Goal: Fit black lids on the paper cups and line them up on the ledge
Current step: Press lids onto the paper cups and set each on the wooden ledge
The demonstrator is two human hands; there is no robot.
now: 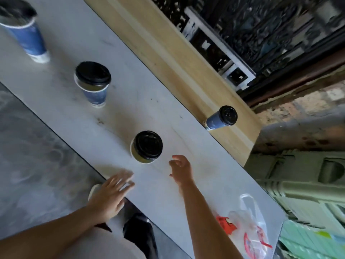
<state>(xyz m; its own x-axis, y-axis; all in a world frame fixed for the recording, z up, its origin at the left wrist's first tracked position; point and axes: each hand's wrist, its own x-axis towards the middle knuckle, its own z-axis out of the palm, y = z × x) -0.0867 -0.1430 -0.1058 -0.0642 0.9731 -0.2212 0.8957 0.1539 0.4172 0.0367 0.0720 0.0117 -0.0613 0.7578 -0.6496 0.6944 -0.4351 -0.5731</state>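
Left hand (110, 195): fingers spread, empty (blurred).
Right hand (182, 170): loosely curled, empty, beside black-lidded pale paper cup (146, 146) on pale grey bench (205, 193).
Wooden ledge (168, 43): one black-lidded blue paper cup (221, 118).

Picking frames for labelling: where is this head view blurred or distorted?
Head view: motion blur smears the left hand and the top-left cup; the right hand and nearest lidded cup are crisper; the ledge runs tilted, diagonal.
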